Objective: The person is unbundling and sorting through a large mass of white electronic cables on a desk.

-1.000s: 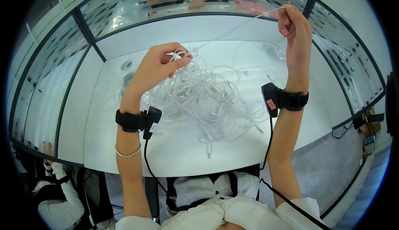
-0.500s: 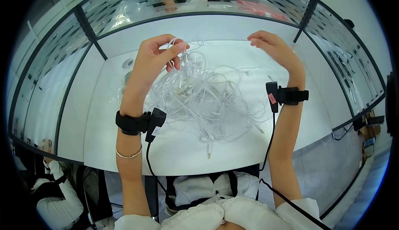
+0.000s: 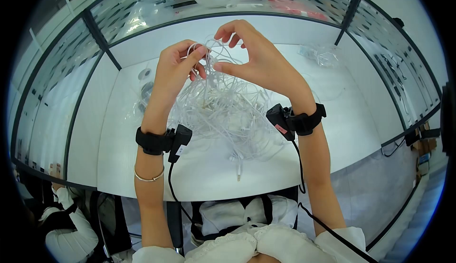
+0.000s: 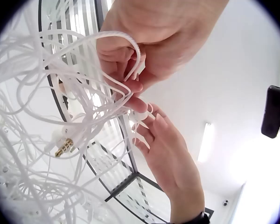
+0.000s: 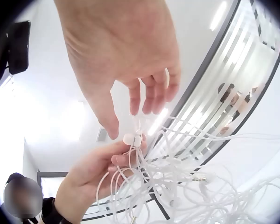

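A big tangle of thin white cables [image 3: 228, 106] lies on the white table, its upper strands raised to the left hand [image 3: 178, 68]. That hand pinches a bundle of loops between thumb and fingers. The right hand [image 3: 266, 58] is just to its right, thumb and fingers spread apart around the raised strands. In the right wrist view a white earbud [image 5: 132, 139] sits at the left hand's fingertips, below the right hand [image 5: 126, 56]. A gold-tipped plug [image 4: 64, 147] hangs among the loops in the left wrist view. Another plug [image 3: 239, 173] lies near the table's front edge.
Clear plastic bags lie at the table's back right [image 3: 323, 55] and at its left side [image 3: 145, 94]. A low white panel [image 3: 285, 29] with striped glass above encloses the table. Beyond the glass and at the lower left [image 3: 71, 225] are other people.
The right hand released the strand it was stretching to the upper right, then came back left beside the left hand. The left hand shifted slightly left and kept its hold on the loops.
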Demonstrator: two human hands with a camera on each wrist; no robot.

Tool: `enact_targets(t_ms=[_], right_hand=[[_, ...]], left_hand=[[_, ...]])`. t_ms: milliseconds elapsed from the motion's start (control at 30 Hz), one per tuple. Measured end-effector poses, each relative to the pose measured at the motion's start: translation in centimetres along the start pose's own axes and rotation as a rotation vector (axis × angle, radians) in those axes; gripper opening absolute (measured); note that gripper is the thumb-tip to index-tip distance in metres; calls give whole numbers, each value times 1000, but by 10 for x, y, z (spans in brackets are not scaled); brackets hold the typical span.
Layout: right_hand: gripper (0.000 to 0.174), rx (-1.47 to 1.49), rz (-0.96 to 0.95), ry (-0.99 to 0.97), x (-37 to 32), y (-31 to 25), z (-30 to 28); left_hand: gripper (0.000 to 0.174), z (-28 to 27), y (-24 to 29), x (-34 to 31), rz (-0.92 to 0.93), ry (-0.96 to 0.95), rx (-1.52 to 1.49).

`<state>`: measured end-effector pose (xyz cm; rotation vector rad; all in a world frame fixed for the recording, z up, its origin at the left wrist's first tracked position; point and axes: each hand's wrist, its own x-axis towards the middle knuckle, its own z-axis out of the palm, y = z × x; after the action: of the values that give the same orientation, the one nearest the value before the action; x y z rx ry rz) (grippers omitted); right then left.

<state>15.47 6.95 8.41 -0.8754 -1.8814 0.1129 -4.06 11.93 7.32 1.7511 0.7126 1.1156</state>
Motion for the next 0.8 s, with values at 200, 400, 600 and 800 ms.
enact_targets(t_ms=[200,400,600,800], right_hand=[[15,-172,-34,-86,4,-3,5],[13,-274,66,-13,2,6,5],[14,-152,55,-73,3,9,6],[11,-211,-57,2,4,15,7]], left_hand=[[22,0,1,-1,-25,16,-38],[23,-5,-3,2,-50,4,-39],[22,-4,-2,0,-68,-15,-46],[22,-7,1,0,-87,-56,-65]])
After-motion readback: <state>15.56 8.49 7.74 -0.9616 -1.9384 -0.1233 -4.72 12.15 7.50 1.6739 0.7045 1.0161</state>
